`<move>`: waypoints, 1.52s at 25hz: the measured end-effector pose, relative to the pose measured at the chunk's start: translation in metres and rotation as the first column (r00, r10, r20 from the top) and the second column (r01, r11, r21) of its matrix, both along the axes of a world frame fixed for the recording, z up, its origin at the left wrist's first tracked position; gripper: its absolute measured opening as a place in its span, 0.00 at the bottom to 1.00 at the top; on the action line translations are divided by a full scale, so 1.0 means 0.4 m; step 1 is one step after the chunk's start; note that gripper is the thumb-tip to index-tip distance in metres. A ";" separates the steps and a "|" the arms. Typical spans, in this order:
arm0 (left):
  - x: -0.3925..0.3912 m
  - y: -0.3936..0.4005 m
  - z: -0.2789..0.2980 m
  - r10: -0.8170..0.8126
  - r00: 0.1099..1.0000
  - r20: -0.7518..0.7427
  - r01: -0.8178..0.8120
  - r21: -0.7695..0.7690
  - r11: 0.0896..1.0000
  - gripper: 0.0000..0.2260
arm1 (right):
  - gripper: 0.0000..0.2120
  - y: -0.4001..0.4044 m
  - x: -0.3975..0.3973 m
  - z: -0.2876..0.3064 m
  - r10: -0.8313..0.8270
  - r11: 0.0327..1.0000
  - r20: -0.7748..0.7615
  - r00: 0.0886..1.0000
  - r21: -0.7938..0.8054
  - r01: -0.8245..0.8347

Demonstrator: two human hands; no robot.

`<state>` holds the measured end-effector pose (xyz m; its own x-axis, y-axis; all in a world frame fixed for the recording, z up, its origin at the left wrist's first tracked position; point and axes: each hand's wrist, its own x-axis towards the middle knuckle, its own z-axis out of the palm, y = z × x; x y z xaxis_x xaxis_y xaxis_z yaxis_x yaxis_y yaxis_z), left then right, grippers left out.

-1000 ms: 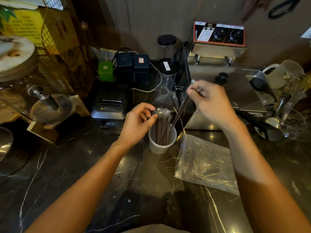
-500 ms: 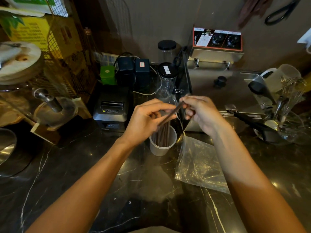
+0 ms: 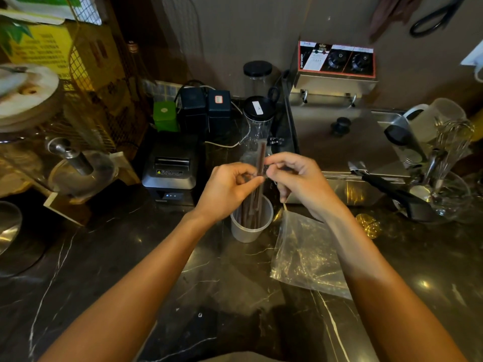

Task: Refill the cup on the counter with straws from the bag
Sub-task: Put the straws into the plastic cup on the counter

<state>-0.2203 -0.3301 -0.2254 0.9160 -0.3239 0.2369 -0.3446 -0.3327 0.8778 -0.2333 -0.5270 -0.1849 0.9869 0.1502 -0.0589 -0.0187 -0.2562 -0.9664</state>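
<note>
A white plastic cup (image 3: 250, 229) stands on the dark marble counter and holds several brown straws (image 3: 248, 212) in clear wrappers. Just above the cup, my left hand (image 3: 226, 190) and my right hand (image 3: 300, 182) meet, and both pinch one wrapped brown straw (image 3: 260, 156). This straw stands nearly upright, its top poking above my fingers and its lower end reaching down into the cup. A clear plastic bag (image 3: 308, 254) lies flat on the counter right of the cup, under my right forearm. I cannot see any straws inside the bag.
Behind the cup stand a glass carafe with a black lid (image 3: 257, 118) and a black receipt printer (image 3: 171, 168). A steel fryer (image 3: 345, 142) sits at the back right, with whisks in a glass bowl (image 3: 449, 194) beyond it. A glass dispenser with a tap (image 3: 70, 158) is on the left.
My right hand has come down and left from its raised position to meet my left hand above the cup. The straw has swung from slanted to nearly upright, now pinched by both hands.
</note>
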 end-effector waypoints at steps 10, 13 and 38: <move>-0.023 0.001 -0.101 0.067 0.995 -0.077 -0.055 0.158 0.986 0.02 | 0.09 0.000 0.023 -0.122 0.016 0.906 0.042 0.999 -0.423 0.004; -0.030 0.006 -0.113 0.096 0.995 -0.027 -0.087 0.244 0.966 0.04 | 0.11 0.003 0.019 -0.145 0.024 0.862 0.041 0.999 -0.506 0.001; 0.005 0.011 -0.138 0.209 0.975 -0.077 -0.168 0.364 0.916 0.19 | 0.17 0.035 0.020 -0.138 0.112 0.675 0.038 0.993 -0.736 -0.048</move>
<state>-0.2185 -0.3257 -0.2805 0.9820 -0.1863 0.0314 -0.1515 -0.6773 0.7199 -0.2254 -0.5129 -0.2400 0.9792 0.1686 -0.1130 0.0978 -0.8798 -0.4651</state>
